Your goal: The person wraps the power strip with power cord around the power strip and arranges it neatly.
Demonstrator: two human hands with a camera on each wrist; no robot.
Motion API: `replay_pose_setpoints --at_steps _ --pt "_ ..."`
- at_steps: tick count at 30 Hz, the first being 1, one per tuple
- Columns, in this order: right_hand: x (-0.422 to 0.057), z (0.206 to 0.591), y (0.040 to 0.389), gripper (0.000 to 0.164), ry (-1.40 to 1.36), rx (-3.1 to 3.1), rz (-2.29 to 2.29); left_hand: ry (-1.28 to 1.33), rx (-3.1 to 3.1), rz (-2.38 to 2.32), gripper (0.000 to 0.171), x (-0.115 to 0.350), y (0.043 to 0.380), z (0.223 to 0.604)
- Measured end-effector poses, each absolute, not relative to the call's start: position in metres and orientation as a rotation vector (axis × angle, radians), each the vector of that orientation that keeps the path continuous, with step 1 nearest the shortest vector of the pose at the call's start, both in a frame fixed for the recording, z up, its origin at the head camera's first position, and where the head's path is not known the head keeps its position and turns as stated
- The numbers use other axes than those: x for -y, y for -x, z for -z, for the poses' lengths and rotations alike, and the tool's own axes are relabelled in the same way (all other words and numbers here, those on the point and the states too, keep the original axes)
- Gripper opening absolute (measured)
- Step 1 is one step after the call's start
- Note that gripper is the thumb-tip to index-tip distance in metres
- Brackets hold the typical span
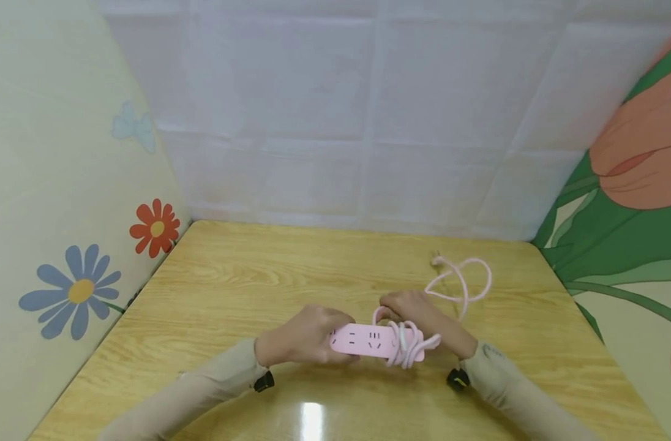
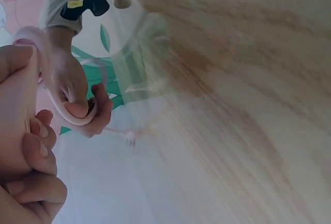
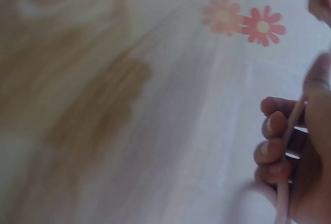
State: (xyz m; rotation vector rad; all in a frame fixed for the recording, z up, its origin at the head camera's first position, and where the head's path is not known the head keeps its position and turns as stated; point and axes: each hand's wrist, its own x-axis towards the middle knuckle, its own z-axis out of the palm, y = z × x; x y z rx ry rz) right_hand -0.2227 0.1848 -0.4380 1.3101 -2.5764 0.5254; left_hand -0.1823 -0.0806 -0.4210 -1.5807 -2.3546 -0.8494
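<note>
Fingers (image 2: 38,151) curled above the tabletop (image 1: 247,263), the left hand (image 1: 310,335) gripping the pink power strip (image 1: 363,340), seemingly to steady it, the right hand (image 1: 415,311) holding cord (image 3: 282,198) just beyond the strip, perhaps to control slack, the plug (image 1: 438,260) farther beyond.

You have room at left over the yellow wood-grained bench (image 1: 242,269); beyond your right hand (image 1: 415,309), the looped pink cable (image 1: 464,288) obstructs.
</note>
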Motion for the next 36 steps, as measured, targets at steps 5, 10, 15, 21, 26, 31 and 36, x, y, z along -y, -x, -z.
replay_pose_setpoints --at_steps 5,10,15,21,26,31,36 --pt "-0.189 0.437 0.228 0.03 -1.348 2.645 -0.533 1.57 2.376 0.824 0.034 0.08 0.181 0.422" --pt "-0.191 0.433 0.229 0.023 -1.358 2.607 -0.554 1.559 2.395 0.773 0.035 0.078 0.181 0.422" --pt "-0.193 0.43 0.232 0.009 -1.366 2.54 -0.628 1.566 2.41 0.711 0.035 0.076 0.182 0.422" --pt "-0.198 0.424 0.236 0.013 -1.39 2.334 -0.61 1.554 2.448 0.71 0.034 0.077 0.182 0.425" --pt "-0.202 0.421 0.241 0.014 -1.34 2.201 -0.553 1.501 2.498 0.827 0.038 0.079 0.183 0.423" --pt "-0.203 0.419 0.243 0.006 -1.33 2.164 -0.54 1.51 2.484 0.835 0.037 0.079 0.183 0.424" --pt "-0.203 0.416 0.241 0.005 -1.306 2.206 -0.486 1.529 2.449 0.806 0.036 0.077 0.182 0.423"
